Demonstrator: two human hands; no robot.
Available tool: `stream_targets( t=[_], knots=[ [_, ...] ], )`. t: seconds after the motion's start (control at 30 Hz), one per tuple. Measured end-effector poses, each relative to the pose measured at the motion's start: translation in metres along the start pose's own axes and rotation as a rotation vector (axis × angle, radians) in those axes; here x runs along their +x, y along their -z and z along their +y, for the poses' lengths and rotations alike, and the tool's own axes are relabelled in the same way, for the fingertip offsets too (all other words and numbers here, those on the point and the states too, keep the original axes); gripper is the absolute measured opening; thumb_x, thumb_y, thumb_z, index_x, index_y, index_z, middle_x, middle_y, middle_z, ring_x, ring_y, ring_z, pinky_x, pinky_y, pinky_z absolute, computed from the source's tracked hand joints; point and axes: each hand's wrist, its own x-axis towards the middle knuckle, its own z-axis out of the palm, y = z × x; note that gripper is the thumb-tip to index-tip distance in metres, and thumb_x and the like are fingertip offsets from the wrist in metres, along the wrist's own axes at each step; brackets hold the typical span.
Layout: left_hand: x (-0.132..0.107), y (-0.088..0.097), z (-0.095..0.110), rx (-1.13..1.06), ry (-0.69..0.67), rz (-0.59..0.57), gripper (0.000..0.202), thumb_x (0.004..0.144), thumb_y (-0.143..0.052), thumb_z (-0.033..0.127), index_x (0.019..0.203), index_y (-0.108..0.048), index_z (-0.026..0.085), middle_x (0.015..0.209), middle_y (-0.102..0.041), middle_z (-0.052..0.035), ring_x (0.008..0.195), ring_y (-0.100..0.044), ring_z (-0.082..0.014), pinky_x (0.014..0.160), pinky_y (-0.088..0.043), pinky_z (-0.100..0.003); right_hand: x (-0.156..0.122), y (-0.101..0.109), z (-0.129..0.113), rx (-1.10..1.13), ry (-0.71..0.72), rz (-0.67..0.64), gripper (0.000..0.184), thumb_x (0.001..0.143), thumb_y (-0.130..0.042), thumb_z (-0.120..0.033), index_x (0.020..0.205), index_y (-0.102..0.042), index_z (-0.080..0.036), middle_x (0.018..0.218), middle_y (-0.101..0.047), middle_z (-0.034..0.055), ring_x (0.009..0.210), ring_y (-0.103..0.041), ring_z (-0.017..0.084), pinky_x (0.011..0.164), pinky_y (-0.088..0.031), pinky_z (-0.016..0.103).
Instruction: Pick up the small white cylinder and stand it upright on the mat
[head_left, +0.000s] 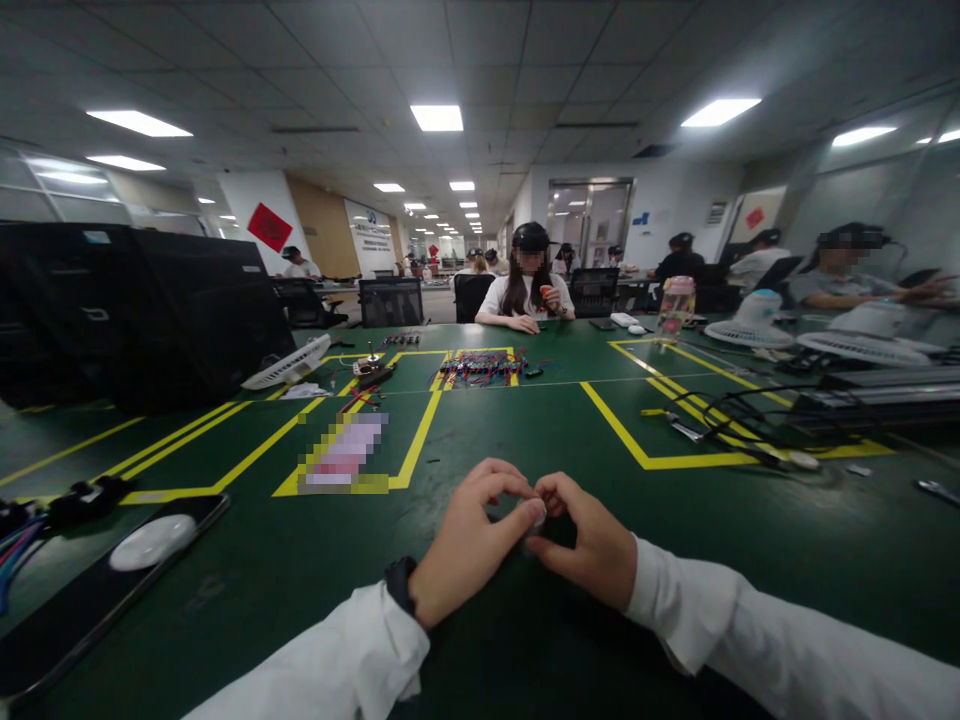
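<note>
Above the green tabletop, my left hand (480, 520) and my right hand (589, 535) meet in front of me. A small, whitish, round thing (539, 512) is pinched between my left thumb and forefinger. My right fingers curl in from the other side and close on the same thing, with the thumb lower down. Fingertips cover much of it, so its kind does not show. A dark band (400, 584) circles my left wrist, and both arms wear white sleeves.
Yellow tape (420, 440) marks the green table (487, 430). Ahead lies a bundle of coloured wires (484, 367). At left are a black computer case (142, 310) and a white mouse (152, 542) on a dark pad. Black cables (739, 425) lie right. A person (525, 285) sits opposite.
</note>
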Motion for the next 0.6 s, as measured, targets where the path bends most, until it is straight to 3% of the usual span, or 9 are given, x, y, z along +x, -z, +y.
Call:
stream_targets(
  t=[0.1,0.23,0.43,0.6],
  knots=[
    [0.004,0.004,0.001,0.023,0.015,0.031,0.015,0.082,-0.062,0.033,0.077,-0.071,0.021,0.087,-0.064,-0.0045,0.085,-0.061,-0.0203,0.074,-0.047,-0.035,0.0,0.0,0.0,-0.009,0.004,-0.011,0.03,0.074,-0.061,-0.017,0.1,-0.047,-0.012,0.093,-0.053,0.0042,0.084,-0.049,0.01,0.077,-0.042,0.023],
    [0.007,0.014,-0.006,0.08,0.047,0.07,0.026,0.086,-0.056,0.039,0.09,-0.072,0.02,0.095,-0.061,-0.0061,0.089,-0.06,-0.0204,0.074,-0.047,-0.034,-0.002,0.004,-0.001,-0.052,-0.024,-0.016,0.029,0.073,-0.06,-0.016,0.099,-0.048,-0.012,0.093,-0.052,0.0033,0.084,-0.048,0.01,0.076,-0.041,0.023],
    [-0.006,0.02,-0.027,0.224,0.056,-0.186,0.007,0.068,-0.076,0.036,0.072,-0.079,0.031,0.093,-0.07,-0.0022,0.093,-0.059,-0.0246,0.083,-0.042,-0.04,-0.007,0.012,0.001,-0.069,-0.074,-0.02,0.031,0.075,-0.06,-0.018,0.102,-0.047,-0.013,0.094,-0.052,0.0026,0.084,-0.049,0.009,0.076,-0.041,0.023],
    [-0.007,0.021,-0.031,0.288,0.06,-0.258,0.011,0.069,-0.075,0.037,0.08,-0.079,0.035,0.102,-0.072,-0.002,0.098,-0.057,-0.0264,0.086,-0.038,-0.042,-0.008,0.012,0.002,-0.078,-0.072,-0.024,0.032,0.075,-0.06,-0.02,0.103,-0.047,-0.013,0.094,-0.053,0.0028,0.084,-0.05,0.009,0.077,-0.042,0.024]
  ],
)
